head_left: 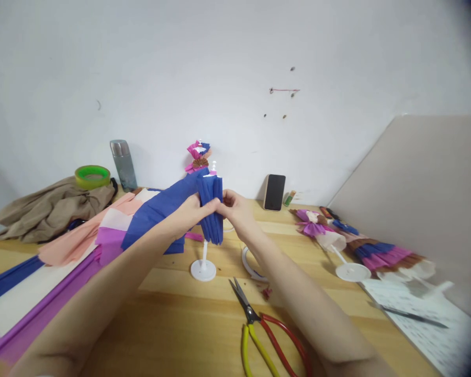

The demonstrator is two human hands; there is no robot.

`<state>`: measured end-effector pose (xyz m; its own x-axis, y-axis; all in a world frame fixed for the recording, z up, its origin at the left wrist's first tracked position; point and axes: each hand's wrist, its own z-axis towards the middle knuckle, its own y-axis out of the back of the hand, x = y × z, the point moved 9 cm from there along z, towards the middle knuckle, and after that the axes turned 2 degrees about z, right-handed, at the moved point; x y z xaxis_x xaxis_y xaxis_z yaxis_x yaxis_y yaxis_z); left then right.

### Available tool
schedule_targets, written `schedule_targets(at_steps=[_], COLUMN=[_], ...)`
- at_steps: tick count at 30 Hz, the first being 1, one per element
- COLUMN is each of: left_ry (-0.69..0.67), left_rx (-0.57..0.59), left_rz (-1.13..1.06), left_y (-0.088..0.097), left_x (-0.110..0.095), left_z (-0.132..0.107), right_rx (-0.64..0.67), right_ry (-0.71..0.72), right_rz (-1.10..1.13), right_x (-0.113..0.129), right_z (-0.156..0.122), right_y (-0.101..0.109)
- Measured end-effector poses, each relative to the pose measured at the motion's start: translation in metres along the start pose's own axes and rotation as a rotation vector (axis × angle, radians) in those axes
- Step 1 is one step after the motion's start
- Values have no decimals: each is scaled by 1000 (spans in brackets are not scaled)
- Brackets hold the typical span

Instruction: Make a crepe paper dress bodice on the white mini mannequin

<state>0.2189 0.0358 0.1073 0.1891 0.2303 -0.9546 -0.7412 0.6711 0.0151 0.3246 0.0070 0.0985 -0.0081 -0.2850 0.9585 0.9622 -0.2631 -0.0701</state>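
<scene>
A white miniature dress-form stand [204, 269] rises from a round base in the middle of the table. Blue crepe paper [211, 228] hangs in pleats around its upper part, and a long tail of the same paper runs off to the left. My left hand [192, 212] grips the pleats from the left, thumb across the front. From the right, my right hand [235, 209] pinches the edge of the folds, its fingertips meeting the left thumb. White double-sided tape shows at the top of the pleats. Scissors [251, 314] with one yellow and one red handle lie open in front.
Crepe paper strips [74, 246], a brown cloth [43, 207], a tape roll [93, 177] and a flask [123, 165] are left. A phone [275, 192] leans on the wall. Right are paper-dressed stands [353, 272] and a printed sheet [412, 319] with a knife-like tool [414, 316].
</scene>
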Motion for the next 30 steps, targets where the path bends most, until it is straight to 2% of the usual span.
schedule_targets(at_steps=[7, 13, 18, 21, 23, 25, 27, 28, 30], left_ry=[115, 95, 145, 173, 180, 144, 61, 12, -34], left_rx=[-73, -131, -167, -281, -431, -619, -763, -822, -886], left_rz=[-127, -107, -227, -360, -383, -293, -60, 131, 645], left_y=[10, 14, 23, 50, 82, 121, 157, 171, 182], left_x=[17, 26, 23, 16, 14, 7, -9, -21, -47], left_z=[4, 6, 10, 14, 14, 9, 1, -5, -14], right_rx=[139, 189, 225, 226, 198, 159, 120, 102, 77], right_ry=[-75, -41, -47, -70, -62, -31, 17, 42, 76], right_rz=[172, 44, 135, 183, 186, 179, 162, 150, 121], right_x=[-9, -13, -11, -10, -8, -4, 1, 4, 6], right_z=[0, 0, -1, -1, -1, 0, 2, 2, 3], right_y=[-6, -12, -13, -12, -9, -4, 1, 4, 7])
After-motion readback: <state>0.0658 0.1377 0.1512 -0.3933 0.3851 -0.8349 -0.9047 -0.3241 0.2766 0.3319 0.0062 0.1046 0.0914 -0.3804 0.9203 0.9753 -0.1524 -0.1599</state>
